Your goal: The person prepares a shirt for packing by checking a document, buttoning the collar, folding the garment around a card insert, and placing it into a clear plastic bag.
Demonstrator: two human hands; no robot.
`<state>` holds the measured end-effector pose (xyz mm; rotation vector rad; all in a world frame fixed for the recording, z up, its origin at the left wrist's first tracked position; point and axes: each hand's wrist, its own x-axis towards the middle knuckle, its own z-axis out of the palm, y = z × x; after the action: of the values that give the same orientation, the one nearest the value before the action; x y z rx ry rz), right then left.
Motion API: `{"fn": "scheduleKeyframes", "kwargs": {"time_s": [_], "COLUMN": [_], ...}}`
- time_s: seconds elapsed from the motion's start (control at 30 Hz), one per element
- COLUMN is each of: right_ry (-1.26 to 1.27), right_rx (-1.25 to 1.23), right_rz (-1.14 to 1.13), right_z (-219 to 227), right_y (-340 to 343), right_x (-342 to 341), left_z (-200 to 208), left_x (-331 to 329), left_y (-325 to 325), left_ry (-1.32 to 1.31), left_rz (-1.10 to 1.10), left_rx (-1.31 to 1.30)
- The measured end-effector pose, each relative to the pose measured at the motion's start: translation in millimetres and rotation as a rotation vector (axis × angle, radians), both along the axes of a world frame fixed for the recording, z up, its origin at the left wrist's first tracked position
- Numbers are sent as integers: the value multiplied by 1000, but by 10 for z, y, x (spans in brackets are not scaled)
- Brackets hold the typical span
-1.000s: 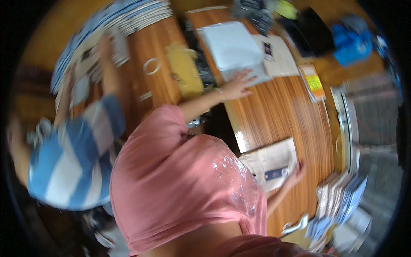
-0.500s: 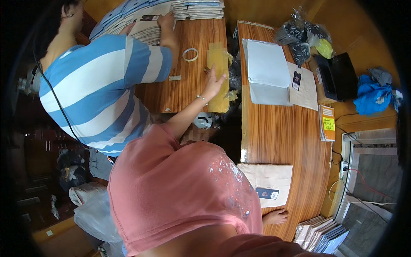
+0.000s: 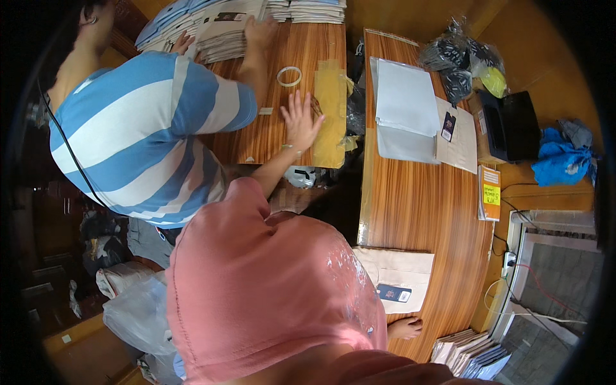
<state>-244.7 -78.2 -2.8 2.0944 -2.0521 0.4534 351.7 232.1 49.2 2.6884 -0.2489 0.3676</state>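
My left hand [image 3: 301, 125] reaches to the far wooden table, fingers spread, with nothing in it. It is beside a strip of yellow tape [image 3: 330, 115] along the table's edge, below a roll of clear tape [image 3: 289, 76]. My right hand [image 3: 405, 328] lies on the nearer table, partly hidden by my pink shirt [image 3: 276, 276]. Its fingers look loosely stretched out and hold nothing I can see. Just beyond it lies a folded beige garment [image 3: 410, 269] with a dark blue tag [image 3: 393, 293].
A person in a striped shirt [image 3: 128, 128] handles a stack of folded garments [image 3: 221, 45]. The right table [image 3: 423, 205] bears grey sheets [image 3: 404, 96], another tagged beige garment [image 3: 465, 144] and an orange booklet [image 3: 489, 192]. Packed garments [image 3: 468, 353] stand at the lower right; cables [image 3: 539, 314] hang beside it.
My left hand has moved left from over the yellow tape, spreading its fingers. My right hand stays on the table. The other person's hands have moved apart at the stack.
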Motion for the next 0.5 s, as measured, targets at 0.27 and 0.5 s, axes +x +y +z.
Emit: {"fn": "scheduleKeyframes", "kwargs": {"time_s": [0.27, 0.5], "right_ry": [96, 174], "right_rx": [-63, -70], "right_rz": [6, -45], "right_z": [-93, -131], "right_y": [-72, -62], "right_x": [-66, -18], "left_z": [-468, -449], "left_x": [6, -11], "left_y": [476, 512], "left_ry": [180, 175], "left_rz": [-6, 2], "left_rx": [139, 131]}}
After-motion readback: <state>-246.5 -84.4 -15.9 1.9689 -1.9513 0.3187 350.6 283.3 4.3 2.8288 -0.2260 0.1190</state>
